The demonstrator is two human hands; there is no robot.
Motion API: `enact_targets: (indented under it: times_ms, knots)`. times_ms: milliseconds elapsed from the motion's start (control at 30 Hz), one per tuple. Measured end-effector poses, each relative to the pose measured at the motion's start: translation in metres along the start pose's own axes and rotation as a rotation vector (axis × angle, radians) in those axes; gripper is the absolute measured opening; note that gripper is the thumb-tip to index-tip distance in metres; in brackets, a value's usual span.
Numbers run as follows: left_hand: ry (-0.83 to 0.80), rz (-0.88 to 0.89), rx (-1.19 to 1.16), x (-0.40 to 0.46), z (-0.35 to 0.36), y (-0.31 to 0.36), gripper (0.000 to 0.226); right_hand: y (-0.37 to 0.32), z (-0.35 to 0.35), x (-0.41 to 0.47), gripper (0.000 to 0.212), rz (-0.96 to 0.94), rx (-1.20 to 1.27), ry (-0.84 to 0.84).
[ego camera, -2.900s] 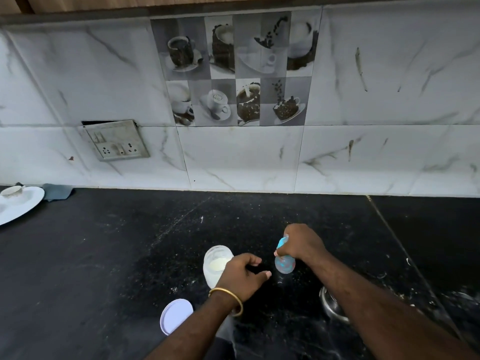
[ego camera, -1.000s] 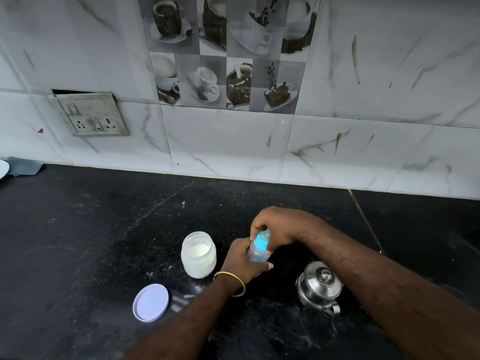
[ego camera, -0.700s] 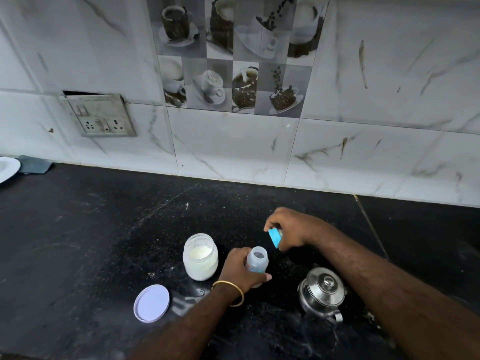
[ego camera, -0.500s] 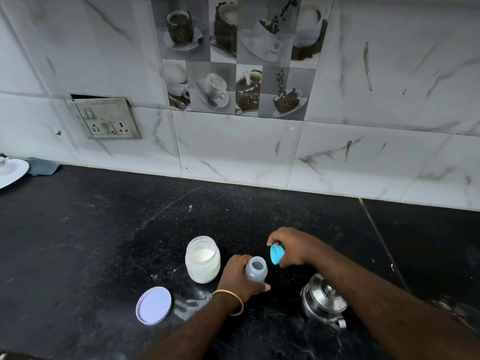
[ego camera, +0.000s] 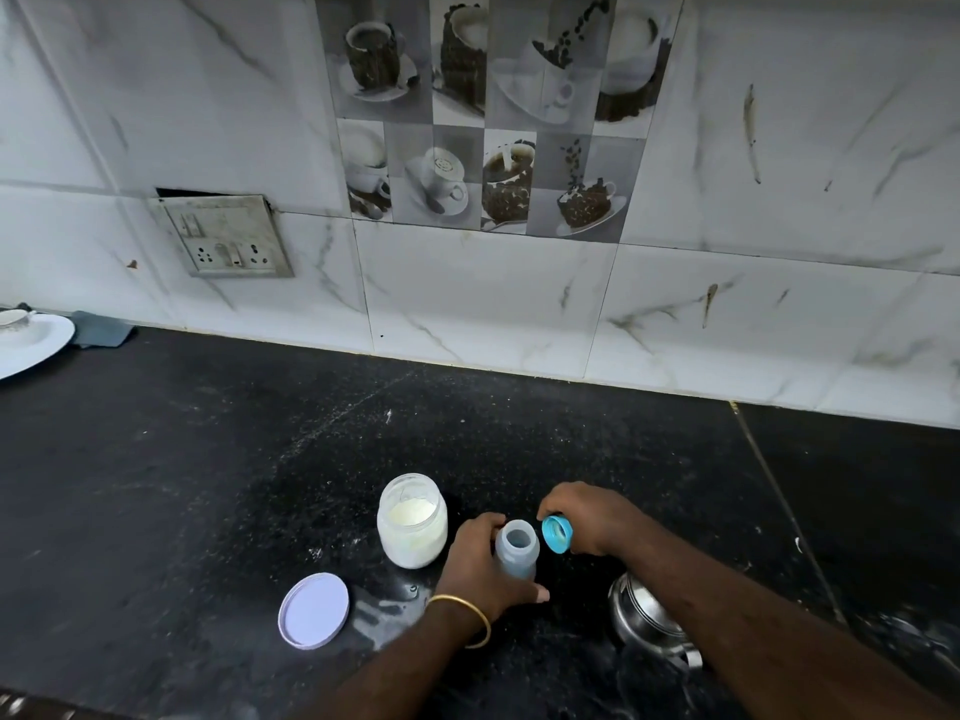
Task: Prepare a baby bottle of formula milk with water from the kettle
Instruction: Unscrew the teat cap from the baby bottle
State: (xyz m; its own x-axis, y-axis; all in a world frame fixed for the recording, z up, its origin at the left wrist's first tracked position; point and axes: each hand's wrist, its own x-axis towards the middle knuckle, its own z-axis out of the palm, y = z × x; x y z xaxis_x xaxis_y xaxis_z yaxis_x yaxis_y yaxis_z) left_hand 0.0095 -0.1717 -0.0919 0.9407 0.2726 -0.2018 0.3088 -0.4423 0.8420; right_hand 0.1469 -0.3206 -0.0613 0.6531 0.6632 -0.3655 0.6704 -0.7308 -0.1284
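With the left hand (ego camera: 480, 569) wrapped around the open baby bottle (ego camera: 515, 553) standing on the black counter (ego camera: 208, 485) and the right hand (ego camera: 587, 517) pinching its blue cap (ego camera: 557, 533) just beside, park the cap clear, keeping the bottle steady, upright.

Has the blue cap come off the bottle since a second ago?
Yes. The blue cap is now in the right hand, off to the right of the open bottle, which the left hand holds beside the powder jar.
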Motion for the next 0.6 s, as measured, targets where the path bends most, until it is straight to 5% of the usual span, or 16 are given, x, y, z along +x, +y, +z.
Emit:
enact_targets:
  times_ms: [133,200,300,400,500,600]
  knots:
    - [-0.101,-0.053,0.046,-0.012,-0.012,-0.003,0.14,0.003,0.003,0.003,0.052,0.013,0.011,-0.003]
    - [-0.16,-0.055,0.103,-0.019,-0.025,-0.004,0.141,0.002,0.003,0.005,0.063,0.033,0.015,-0.043]
    - [-0.261,-0.056,0.187,-0.03,-0.054,-0.005,0.107,-0.004,-0.012,0.008,0.077,0.055,0.046,-0.088]
    - [-0.324,-0.109,0.119,-0.033,-0.088,-0.018,0.076,-0.024,-0.045,0.018,0.056,0.002,0.193,0.038]
    - [-0.193,-0.118,0.073,-0.029,-0.123,-0.03,0.041,-0.06,-0.074,0.029,0.031,-0.126,0.313,0.183]
    - [0.048,-0.066,0.137,-0.017,-0.152,-0.037,0.051,-0.106,-0.085,0.042,0.022,-0.233,0.33,0.178]
